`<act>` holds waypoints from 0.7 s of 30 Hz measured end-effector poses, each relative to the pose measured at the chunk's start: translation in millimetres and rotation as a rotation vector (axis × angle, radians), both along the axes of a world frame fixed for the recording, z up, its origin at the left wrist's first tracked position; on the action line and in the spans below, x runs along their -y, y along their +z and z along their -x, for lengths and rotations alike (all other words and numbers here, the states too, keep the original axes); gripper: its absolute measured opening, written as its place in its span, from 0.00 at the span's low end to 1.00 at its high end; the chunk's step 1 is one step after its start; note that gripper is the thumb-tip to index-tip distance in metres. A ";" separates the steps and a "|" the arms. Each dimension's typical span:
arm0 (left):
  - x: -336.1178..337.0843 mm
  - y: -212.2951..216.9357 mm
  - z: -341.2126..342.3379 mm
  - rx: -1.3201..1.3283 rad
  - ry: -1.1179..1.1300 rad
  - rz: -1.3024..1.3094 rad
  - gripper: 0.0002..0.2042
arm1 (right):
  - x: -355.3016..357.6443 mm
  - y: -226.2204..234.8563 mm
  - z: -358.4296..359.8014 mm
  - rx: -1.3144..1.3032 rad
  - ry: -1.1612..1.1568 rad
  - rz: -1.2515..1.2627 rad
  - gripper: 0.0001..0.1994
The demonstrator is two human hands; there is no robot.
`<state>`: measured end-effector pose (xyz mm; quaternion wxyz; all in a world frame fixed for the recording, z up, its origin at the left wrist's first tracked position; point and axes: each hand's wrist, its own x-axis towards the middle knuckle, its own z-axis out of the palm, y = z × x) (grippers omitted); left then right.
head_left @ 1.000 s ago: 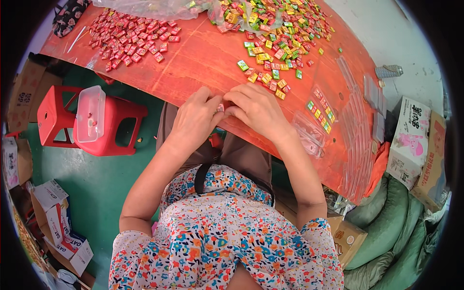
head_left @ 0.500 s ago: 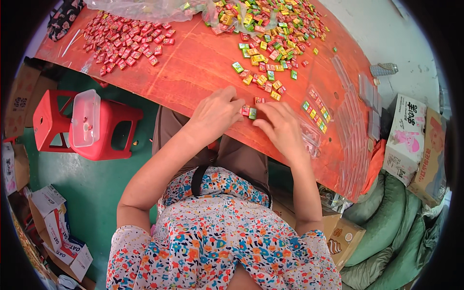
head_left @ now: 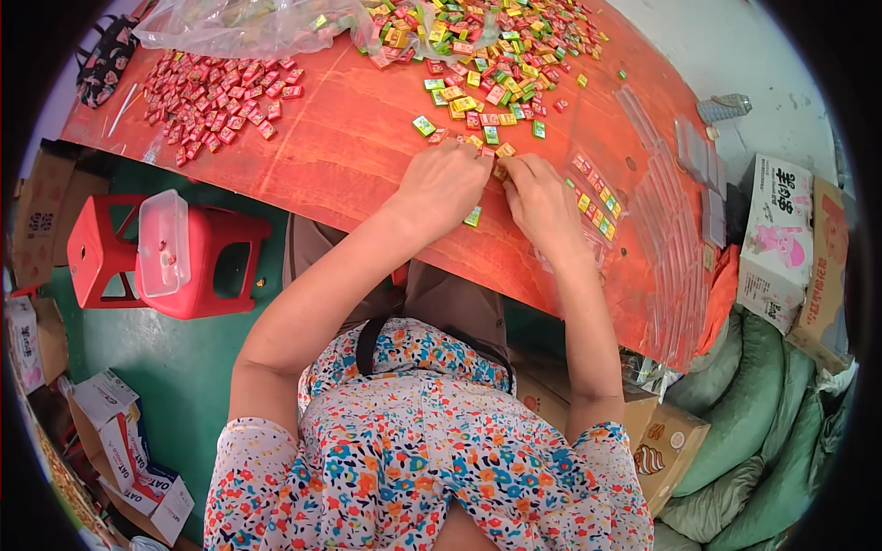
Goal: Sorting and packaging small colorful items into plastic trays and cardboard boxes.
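Observation:
Both my hands are close together over the red table (head_left: pixel 340 170), at the near side of a heap of small boxes (head_left: pixel 514 78) in red, yellow and green. My left hand (head_left: pixel 447 184) is curled, its fingertips among the nearest boxes; what they hold is hidden. Just right of it, my right hand (head_left: pixel 540 202) has thumb and fingers drawn together, and I cannot make out what is between them. Below my left hand a green box (head_left: pixel 473 217) shows, partly covered. Beside my right hand lies a clear tray (head_left: pixel 614 197) with rows of red, yellow and green boxes.
A pile of red boxes (head_left: pixel 220 96) lies at the far left beside clear plastic sheeting (head_left: pixel 248 29). Stacked clear trays (head_left: pixel 669 253) line the table's right side. Red stools (head_left: pixel 216 262) stand left, one holding a clear tub (head_left: pixel 163 243). Cartons (head_left: pixel 776 243) stand at right.
Both hands have moved forward from the boxes near the table edge to the heap's near side. Their fingertips have come closer together. The whole view has shifted slightly.

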<state>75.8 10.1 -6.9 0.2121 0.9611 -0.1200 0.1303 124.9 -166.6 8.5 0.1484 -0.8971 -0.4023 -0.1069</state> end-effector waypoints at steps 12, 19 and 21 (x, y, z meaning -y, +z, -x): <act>-54.8 14.7 47.5 -0.041 0.168 0.159 0.09 | 21.8 13.8 27.7 -0.278 -0.049 0.117 0.14; -51.8 3.2 62.4 -0.072 0.152 0.236 0.11 | 6.4 20.3 35.9 -0.242 -0.015 0.101 0.18; -51.1 3.5 63.6 -0.046 0.115 0.262 0.12 | -0.7 24.2 37.6 -0.105 0.042 -0.028 0.21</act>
